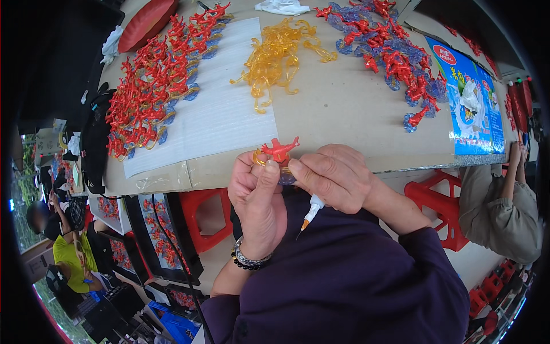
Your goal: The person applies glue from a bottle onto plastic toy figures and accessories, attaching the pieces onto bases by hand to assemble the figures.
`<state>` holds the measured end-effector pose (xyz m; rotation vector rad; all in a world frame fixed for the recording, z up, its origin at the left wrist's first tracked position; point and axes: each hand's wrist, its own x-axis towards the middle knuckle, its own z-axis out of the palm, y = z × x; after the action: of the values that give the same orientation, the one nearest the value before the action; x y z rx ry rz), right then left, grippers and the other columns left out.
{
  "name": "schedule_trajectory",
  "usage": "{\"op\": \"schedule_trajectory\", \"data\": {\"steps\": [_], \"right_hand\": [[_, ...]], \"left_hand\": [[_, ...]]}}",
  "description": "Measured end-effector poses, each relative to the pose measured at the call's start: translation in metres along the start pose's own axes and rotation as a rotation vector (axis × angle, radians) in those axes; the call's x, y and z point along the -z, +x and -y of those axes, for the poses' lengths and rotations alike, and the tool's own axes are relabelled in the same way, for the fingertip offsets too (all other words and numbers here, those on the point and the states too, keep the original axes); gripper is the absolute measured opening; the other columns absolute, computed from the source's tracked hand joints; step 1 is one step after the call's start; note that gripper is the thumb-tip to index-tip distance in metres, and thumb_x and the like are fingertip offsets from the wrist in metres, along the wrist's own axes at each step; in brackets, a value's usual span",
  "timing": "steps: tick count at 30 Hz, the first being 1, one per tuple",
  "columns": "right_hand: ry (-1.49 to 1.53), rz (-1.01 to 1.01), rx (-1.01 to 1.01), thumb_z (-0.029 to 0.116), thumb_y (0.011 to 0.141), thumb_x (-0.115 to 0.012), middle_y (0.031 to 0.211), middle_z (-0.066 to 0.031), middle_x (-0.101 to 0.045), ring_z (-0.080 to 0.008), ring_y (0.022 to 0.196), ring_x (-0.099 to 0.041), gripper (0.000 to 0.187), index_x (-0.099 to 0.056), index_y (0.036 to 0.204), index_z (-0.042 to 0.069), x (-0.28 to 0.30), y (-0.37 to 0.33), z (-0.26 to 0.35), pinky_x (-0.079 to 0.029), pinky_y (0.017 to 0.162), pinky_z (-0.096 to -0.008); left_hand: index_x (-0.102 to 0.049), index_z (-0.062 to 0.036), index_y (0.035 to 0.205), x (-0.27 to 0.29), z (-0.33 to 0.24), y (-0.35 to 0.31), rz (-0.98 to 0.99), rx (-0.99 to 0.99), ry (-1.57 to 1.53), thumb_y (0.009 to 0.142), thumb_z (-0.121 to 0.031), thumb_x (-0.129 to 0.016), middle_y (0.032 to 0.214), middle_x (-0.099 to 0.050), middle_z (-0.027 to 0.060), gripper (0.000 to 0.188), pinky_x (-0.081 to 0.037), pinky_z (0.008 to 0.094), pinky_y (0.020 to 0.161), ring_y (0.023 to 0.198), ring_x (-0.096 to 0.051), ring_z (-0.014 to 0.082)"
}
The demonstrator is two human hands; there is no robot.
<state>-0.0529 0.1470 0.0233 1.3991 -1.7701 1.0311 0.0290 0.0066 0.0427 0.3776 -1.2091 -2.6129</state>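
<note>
A small red plastic figurine (279, 150) with spread limbs is pinched between thumb and fingers of my left hand (256, 198), just off the table's near edge. A clear yellow part (259, 158) sits at its left side, and a bit of clear purple plastic (286, 176) shows beneath it. The fingertips of my right hand (335, 176) touch the figurine's right side. That hand is closed, with a white needle-tipped dispensing tube (313, 210) held under its fingers. The tube's orange hub and thin needle point down and left, away from the figurine.
Rows of red figurines with purple bases (154, 86) stand on a white foam sheet (212, 109) at left. Loose clear yellow parts (281, 51) lie mid-table; more red-and-purple pieces (395, 57) lie right. Red stools (438, 200) flank me. Other people sit left and right.
</note>
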Motion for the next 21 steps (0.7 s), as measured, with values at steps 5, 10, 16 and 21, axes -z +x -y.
{"op": "schedule_trajectory", "data": {"steps": [5,10,16,21], "right_hand": [[0.017,-0.012,0.022,0.008,0.069,-0.078,0.082,-0.0133,-0.065,-0.0219,0.061,-0.062,0.033,-0.068,0.097,-0.006,-0.002,0.001,-0.004,-0.053,0.053,-0.0311],[0.036,-0.042,0.063,0.001,0.069,-0.069,0.083,-0.0161,-0.065,-0.0218,0.061,-0.063,0.028,-0.066,0.095,-0.01,-0.002,0.006,-0.007,-0.05,0.048,-0.0294],[0.006,-0.003,0.04,0.008,0.072,-0.078,0.081,-0.0132,-0.065,-0.0218,0.062,-0.063,0.033,-0.067,0.099,-0.006,-0.001,0.002,-0.009,-0.053,0.052,-0.0309],[0.078,0.01,-0.032,0.011,0.073,-0.078,0.081,-0.013,-0.064,-0.0222,0.062,-0.063,0.035,-0.067,0.101,-0.006,-0.002,-0.003,-0.008,-0.052,0.052,-0.0309]], "left_hand": [[-0.056,-0.0018,0.11,0.001,0.003,0.001,-0.04,0.041,-0.005,0.096,-0.012,-0.06,0.104,-0.066,0.0065,0.018,-0.047,0.0287,0.089,0.094,-0.061,0.012],[-0.057,-0.0006,0.115,-0.003,-0.001,0.001,-0.01,0.107,-0.058,0.098,-0.015,-0.057,0.107,-0.066,0.0075,0.022,-0.047,0.0297,0.089,0.097,-0.061,0.0123],[-0.061,-0.0013,0.116,-0.002,-0.005,0.002,0.056,0.221,-0.094,0.1,-0.019,-0.055,0.109,-0.066,0.0062,0.025,-0.047,0.0329,0.088,0.099,-0.06,0.0122],[-0.062,-0.0017,0.115,0.0,-0.005,0.002,0.041,0.255,-0.057,0.1,-0.021,-0.054,0.109,-0.067,0.0058,0.026,-0.047,0.0336,0.087,0.098,-0.06,0.0123]]}}
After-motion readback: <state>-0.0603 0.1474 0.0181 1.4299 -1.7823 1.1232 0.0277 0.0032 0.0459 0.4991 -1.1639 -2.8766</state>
